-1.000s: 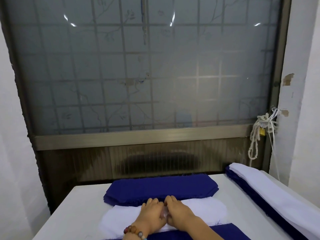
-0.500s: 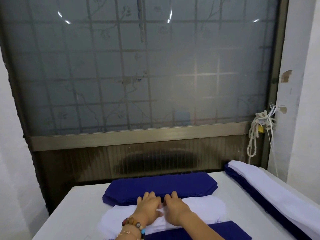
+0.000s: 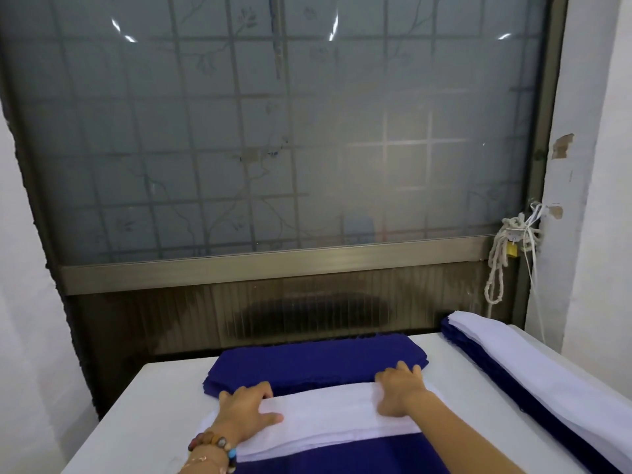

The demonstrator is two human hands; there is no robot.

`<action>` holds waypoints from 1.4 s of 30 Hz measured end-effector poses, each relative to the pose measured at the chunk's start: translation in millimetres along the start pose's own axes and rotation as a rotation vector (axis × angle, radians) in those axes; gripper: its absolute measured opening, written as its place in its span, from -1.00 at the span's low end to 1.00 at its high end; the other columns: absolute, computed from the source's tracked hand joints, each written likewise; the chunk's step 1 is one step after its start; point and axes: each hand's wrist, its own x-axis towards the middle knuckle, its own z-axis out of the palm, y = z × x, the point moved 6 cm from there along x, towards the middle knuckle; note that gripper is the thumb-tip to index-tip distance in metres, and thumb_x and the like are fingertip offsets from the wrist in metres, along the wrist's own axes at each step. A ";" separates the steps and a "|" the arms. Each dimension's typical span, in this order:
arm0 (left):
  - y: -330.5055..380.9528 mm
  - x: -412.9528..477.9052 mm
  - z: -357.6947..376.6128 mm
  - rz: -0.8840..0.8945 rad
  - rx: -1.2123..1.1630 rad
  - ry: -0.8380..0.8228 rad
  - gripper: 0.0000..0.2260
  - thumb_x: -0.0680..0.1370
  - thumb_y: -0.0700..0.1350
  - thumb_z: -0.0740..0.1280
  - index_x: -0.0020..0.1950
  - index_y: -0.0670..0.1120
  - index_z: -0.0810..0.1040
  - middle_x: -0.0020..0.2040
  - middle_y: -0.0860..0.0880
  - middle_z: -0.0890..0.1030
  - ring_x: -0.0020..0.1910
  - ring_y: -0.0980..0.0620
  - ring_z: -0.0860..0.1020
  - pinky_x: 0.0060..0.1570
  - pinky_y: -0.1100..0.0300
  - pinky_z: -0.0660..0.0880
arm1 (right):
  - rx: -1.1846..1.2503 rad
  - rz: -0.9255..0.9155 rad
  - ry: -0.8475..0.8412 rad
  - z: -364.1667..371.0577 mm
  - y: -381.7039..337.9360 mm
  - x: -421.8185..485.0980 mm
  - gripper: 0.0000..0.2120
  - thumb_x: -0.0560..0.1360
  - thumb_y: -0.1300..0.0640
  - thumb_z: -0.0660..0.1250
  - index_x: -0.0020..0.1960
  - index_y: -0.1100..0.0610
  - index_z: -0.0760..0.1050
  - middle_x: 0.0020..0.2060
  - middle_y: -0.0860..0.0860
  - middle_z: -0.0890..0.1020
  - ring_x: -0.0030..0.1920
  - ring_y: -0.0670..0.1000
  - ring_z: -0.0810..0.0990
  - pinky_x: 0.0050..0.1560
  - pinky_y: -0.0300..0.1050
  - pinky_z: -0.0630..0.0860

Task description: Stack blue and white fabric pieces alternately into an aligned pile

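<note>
White fabric (image 3: 328,415) is what you've got in both hands right now. It lies mid-table (image 3: 154,405), between the blue stack (image 3: 314,362) behind it and another blue piece (image 3: 342,455) nearest you. Your left hand (image 3: 248,410) has its fingers curled over the far edge near the left end, thumb flat on top. Your right hand (image 3: 400,391) grips the same way near the right end. Can't tell if you've got one sheet or several.

Holding it that wide apart makes sense to me, since a long floppy strip would sag or twist if lifted from one spot. Its long axis runs left-right across you, ends pointing at the table's sides. The blue-and-white pile (image 3: 547,381) along the right edge runs front-to-back, so I'd guess it needs a quarter turn to land square.
</note>
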 end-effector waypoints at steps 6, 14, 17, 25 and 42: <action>-64.1 -16.9 -6.7 -0.240 -0.083 0.013 -0.64 0.49 0.32 0.28 0.18 0.18 0.40 0.25 0.17 0.46 0.24 0.14 0.40 0.25 0.07 0.22 | 0.209 0.186 -0.015 10.5 77.6 -11.6 -0.90 0.46 -0.03 0.20 -0.04 -0.08 0.41 0.02 -0.09 0.52 0.19 0.01 0.41 0.28 0.01 0.23; -86.3 -34.8 3.4 -0.336 -0.525 0.180 -0.72 0.50 -0.05 0.44 0.15 -0.11 0.55 0.19 -0.11 0.57 0.04 0.00 0.49 0.09 0.14 0.41 | 0.449 0.285 0.116 24.5 91.4 -24.9 -0.91 0.54 0.03 0.20 -0.13 -0.01 0.36 -0.14 -0.08 0.50 -0.02 -0.04 0.52 -0.08 -0.24 0.35; -84.2 -41.0 5.7 -0.385 -0.526 0.211 -0.66 0.56 -0.05 0.36 0.28 -0.16 0.50 0.26 -0.15 0.54 0.17 -0.08 0.49 0.22 0.08 0.39 | 0.492 0.297 0.175 21.5 88.8 -32.4 -0.90 0.58 0.02 0.18 0.02 0.03 0.41 -0.02 -0.04 0.54 -0.01 -0.04 0.51 -0.05 -0.22 0.42; -71.5 -74.9 -28.4 -0.453 -0.758 0.502 -0.70 0.55 -0.08 0.38 0.21 -0.21 0.52 0.17 -0.18 0.56 -0.08 -0.08 0.56 -0.16 0.20 0.50 | 1.027 0.299 0.396 -1.9 97.3 -72.0 -0.93 0.58 0.19 0.25 -0.01 0.19 0.44 -0.25 0.04 0.62 -0.15 0.02 0.57 -0.16 -0.16 0.40; -62.1 -147.0 11.9 -0.515 -0.613 0.367 -0.76 0.43 -0.13 0.51 -0.03 -0.11 0.49 -0.21 -0.14 0.55 -0.18 -0.15 0.52 -0.06 0.10 0.35 | 0.910 0.329 0.277 55.6 98.6 -140.0 -0.84 0.55 0.11 0.31 -0.17 0.07 0.37 -0.36 -0.03 0.50 -0.33 -0.07 0.42 -0.26 -0.25 0.36</action>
